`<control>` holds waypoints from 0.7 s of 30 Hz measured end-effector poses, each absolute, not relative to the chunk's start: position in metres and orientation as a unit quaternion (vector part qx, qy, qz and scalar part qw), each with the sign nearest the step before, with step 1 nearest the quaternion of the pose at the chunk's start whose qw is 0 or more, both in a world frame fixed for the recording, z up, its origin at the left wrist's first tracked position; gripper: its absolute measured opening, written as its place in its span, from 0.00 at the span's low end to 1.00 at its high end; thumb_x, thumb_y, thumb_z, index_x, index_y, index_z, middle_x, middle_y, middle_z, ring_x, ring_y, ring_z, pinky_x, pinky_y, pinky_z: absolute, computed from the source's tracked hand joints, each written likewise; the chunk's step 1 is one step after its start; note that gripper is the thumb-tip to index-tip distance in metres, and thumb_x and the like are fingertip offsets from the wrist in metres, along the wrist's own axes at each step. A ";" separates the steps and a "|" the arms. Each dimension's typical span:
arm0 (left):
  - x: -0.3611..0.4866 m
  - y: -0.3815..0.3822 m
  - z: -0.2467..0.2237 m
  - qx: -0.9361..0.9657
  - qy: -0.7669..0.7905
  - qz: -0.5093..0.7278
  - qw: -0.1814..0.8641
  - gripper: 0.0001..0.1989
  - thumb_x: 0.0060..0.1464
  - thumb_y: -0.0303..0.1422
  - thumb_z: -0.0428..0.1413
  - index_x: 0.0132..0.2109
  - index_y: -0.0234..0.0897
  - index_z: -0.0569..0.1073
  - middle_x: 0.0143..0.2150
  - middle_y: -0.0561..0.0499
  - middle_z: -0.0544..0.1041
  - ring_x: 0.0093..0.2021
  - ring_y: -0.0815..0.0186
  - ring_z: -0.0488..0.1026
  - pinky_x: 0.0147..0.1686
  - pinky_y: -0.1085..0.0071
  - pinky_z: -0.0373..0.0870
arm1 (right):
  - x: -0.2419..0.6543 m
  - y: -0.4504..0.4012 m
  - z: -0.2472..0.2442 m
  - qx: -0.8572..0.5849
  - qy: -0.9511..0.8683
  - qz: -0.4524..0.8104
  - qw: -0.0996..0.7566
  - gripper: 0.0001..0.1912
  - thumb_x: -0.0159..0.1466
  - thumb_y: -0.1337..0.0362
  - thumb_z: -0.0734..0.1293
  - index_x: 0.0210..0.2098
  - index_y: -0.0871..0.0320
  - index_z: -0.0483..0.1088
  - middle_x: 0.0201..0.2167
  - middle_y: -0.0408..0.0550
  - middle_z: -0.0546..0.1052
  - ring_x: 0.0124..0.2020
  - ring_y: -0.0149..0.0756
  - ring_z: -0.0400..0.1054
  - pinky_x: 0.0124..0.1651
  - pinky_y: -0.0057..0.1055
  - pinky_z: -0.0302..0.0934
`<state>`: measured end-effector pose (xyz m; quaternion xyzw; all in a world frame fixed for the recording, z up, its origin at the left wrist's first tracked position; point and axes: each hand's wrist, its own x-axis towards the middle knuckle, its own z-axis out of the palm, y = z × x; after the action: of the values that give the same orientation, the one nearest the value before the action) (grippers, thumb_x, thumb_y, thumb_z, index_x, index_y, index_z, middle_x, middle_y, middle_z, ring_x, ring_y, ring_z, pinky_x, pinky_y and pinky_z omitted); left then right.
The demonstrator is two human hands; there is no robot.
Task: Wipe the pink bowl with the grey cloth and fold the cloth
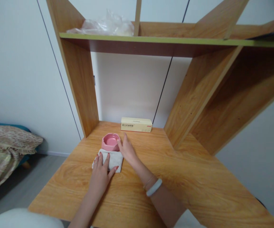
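Observation:
A pink ashtray (pixel 110 142) with a faceted outside and notched rim stands upright on the wooden desk. Directly in front of it, close against its base, lies a folded light-grey cloth (pixel 114 158). My left hand (pixel 100 172) rests flat on the cloth, fingers spread and palm down. At the ashtray's right side is my right hand (pixel 127 148), its thumb at the rim and its index finger stretched out, apart from the thumb. The other fingers of the right hand are mostly hidden from above.
A long cream box (pixel 136 124) with printed lettering sits at the back of the desk (pixel 175 183). Upright wooden panels (pixel 186 95) stand on the right, and a shelf (pixel 151 40) above holds a clear plastic bag (pixel 105 26). A bed with a patterned blanket (pixel 6 148) is at left.

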<state>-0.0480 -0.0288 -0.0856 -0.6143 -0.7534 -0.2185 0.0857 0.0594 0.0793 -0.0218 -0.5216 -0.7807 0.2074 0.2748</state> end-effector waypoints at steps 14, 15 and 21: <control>-0.036 -0.024 -0.038 -0.627 -0.746 -0.217 0.060 0.25 0.51 0.42 0.46 0.52 0.31 0.64 0.57 0.36 0.63 0.58 0.51 0.56 0.53 0.55 0.56 | 0.150 0.074 -0.077 -0.466 -0.726 0.336 0.379 0.23 0.59 0.58 0.57 0.52 0.61 0.59 0.13 0.34 0.60 0.14 0.29 0.57 0.19 0.25 0.51; -0.025 -0.023 -0.025 -0.639 -0.737 -0.217 0.051 0.23 0.52 0.41 0.46 0.51 0.31 0.64 0.56 0.36 0.64 0.57 0.51 0.58 0.52 0.56 0.57 | 0.150 0.074 -0.078 -0.461 -0.726 0.340 0.382 0.23 0.59 0.59 0.57 0.52 0.61 0.59 0.13 0.34 0.59 0.14 0.29 0.56 0.19 0.24 0.51; 0.039 0.000 0.010 -0.714 -0.680 -0.095 -0.137 0.14 0.54 0.36 0.42 0.36 0.36 0.70 0.34 0.44 0.76 0.36 0.57 0.73 0.34 0.66 0.64 | 0.154 0.078 -0.081 -0.449 -0.709 0.377 0.392 0.21 0.58 0.64 0.55 0.50 0.63 0.60 0.14 0.35 0.62 0.16 0.29 0.57 0.21 0.25 0.53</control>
<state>0.0393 -0.0005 0.0105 -0.7136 -0.6803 -0.0954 -0.1373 0.1535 0.0779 -0.0809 -0.4486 -0.7094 0.3766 0.3921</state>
